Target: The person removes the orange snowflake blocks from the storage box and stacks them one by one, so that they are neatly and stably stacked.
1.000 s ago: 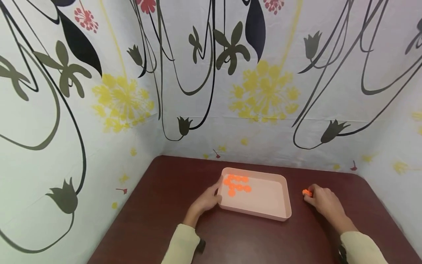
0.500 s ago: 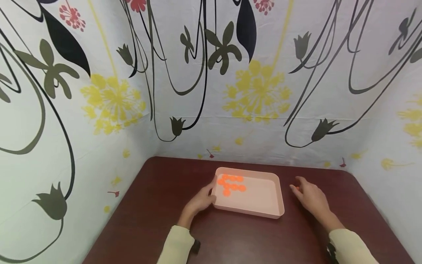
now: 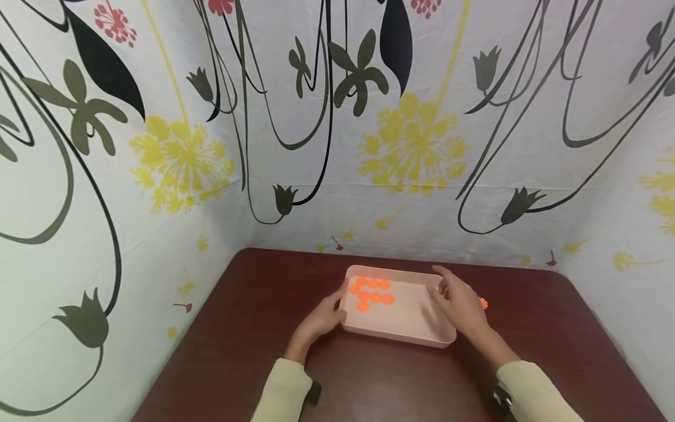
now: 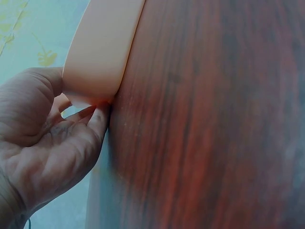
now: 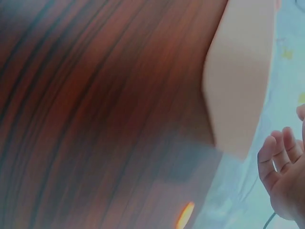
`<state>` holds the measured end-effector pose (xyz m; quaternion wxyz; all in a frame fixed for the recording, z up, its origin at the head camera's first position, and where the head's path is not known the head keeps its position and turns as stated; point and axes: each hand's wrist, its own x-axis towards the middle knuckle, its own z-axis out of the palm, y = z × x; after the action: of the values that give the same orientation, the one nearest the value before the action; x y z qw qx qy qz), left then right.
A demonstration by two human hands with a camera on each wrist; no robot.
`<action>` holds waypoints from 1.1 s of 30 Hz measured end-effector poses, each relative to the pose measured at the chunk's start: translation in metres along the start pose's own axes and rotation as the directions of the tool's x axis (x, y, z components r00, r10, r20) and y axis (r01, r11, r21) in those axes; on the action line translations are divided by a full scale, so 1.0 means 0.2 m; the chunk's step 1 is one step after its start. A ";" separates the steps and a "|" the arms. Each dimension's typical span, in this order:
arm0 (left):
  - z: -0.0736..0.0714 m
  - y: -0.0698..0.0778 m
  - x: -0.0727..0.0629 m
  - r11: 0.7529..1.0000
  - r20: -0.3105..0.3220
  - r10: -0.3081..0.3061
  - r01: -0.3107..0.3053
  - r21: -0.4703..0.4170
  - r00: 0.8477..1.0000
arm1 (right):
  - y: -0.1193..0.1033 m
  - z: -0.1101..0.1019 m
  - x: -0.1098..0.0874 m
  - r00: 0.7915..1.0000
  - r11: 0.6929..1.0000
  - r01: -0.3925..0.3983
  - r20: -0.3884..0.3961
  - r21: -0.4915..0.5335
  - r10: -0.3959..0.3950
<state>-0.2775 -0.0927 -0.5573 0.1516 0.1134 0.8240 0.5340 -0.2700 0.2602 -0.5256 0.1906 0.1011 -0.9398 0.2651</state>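
Note:
A shallow pale pink tray (image 3: 408, 319) lies on the dark table. My left hand (image 3: 319, 319) grips its left end; in the left wrist view, the thumb lies along the outside near the rim and fingers reach under the corner. Several small orange round pieces (image 3: 375, 298) lie in rows at the left inside the tray. Over the tray's right end hovers my right hand (image 3: 464, 305), index finger extended and thumb apart from it. Whether it pinches a piece is hidden. In the right wrist view, the other fingers (image 5: 281, 155) are bent.
More orange material (image 3: 484, 303) shows on the table just behind the right hand. The dark wood table (image 3: 390, 381) ends at a patterned cloth wall (image 3: 316, 234) at the back and sides.
My right hand has moved left from the orange pieces on the table to above the tray's right end. The left hand keeps its hold on the tray. The head view has shifted slightly.

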 end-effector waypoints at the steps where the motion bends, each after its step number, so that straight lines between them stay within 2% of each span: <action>1: 0.00 0.00 0.00 1.000 -0.010 -0.007 0.007 0.014 1.000 | -0.02 0.02 0.01 1.000 1.000 0.010 0.004 0.020 -0.010; 6: 0.00 0.00 0.01 1.000 -0.020 -0.013 0.014 0.017 1.000 | -0.12 0.11 0.02 0.999 0.991 0.028 0.039 0.128 -0.033; 11: 0.00 0.00 0.00 1.000 -0.025 -0.019 0.019 0.017 1.000 | -0.16 0.19 0.02 0.998 0.968 0.023 0.054 0.250 -0.037; 13: 0.01 0.00 0.00 1.000 -0.020 -0.018 0.019 0.011 1.000 | -0.17 0.21 0.01 0.998 0.963 0.016 0.059 0.269 -0.033; 18: 0.01 -0.01 -0.01 1.000 -0.016 -0.016 0.016 -0.006 1.000 | -0.20 0.24 0.01 0.988 0.930 -0.074 0.150 0.360 0.021; 21: 0.01 -0.01 -0.01 1.000 -0.018 -0.014 0.014 0.000 1.000 | -0.21 0.26 0.02 0.975 0.896 -0.158 0.208 0.416 0.076; 26: 0.01 -0.01 0.00 1.000 -0.022 -0.007 0.008 0.026 1.000 | -0.22 0.31 0.03 0.958 0.876 -0.227 0.259 0.425 0.123; 33: 0.00 0.00 0.02 0.999 -0.025 0.009 -0.008 0.054 1.000 | -0.21 0.35 0.07 0.949 0.900 -0.227 0.293 0.371 0.119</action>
<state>-0.2821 -0.0917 -0.5577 0.1359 0.1142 0.8393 0.5138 -0.2917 0.1867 -0.5563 0.0147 0.0875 -0.8877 0.4518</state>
